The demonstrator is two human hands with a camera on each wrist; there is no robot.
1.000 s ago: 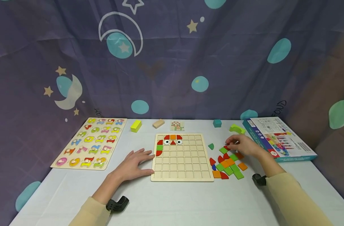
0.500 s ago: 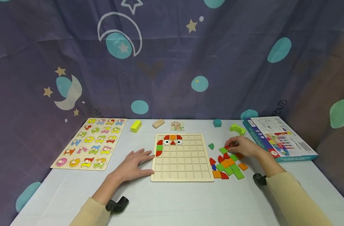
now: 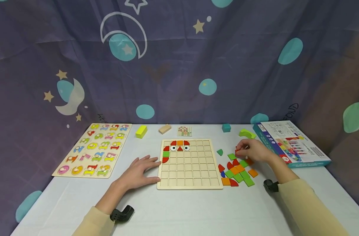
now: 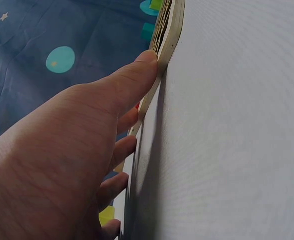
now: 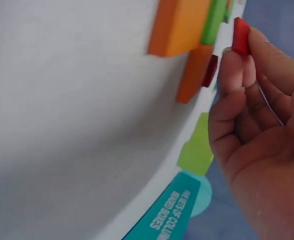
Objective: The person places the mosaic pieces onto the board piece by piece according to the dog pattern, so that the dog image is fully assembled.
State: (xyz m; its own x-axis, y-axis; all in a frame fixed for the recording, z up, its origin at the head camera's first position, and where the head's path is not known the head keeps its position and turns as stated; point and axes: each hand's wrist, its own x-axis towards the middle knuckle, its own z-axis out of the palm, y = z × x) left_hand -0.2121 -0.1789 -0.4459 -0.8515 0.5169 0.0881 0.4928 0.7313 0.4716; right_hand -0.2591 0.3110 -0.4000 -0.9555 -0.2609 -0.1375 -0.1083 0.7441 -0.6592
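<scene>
My right hand [image 3: 251, 151] pinches a small red piece [image 5: 241, 36] between thumb and fingertips, just over the far side of the loose pieces. Under and beside it lie green squares [image 3: 244, 163], orange squares [image 3: 253, 172] and red quarter-round pieces [image 3: 234, 183]. My left hand [image 3: 139, 173] lies with fingers spread along the left edge of a wooden grid board [image 3: 191, 167], its thumb [image 4: 131, 80] touching the board's edge. In the board's upper left cells sit red, orange and green pieces and two eye pieces [image 3: 173, 148].
A number puzzle board [image 3: 88, 140] lies at the left. Along the back stand a yellow block [image 3: 141, 131], a plain wooden block [image 3: 164, 128], a pattern card [image 3: 184, 131], a teal block [image 3: 226, 127] and a green arch [image 3: 247, 133]. A flat box [image 3: 294, 144] lies at the right.
My right hand has risen slightly, lifting the red piece away from the green square beside it. My left hand stays at the board's edge.
</scene>
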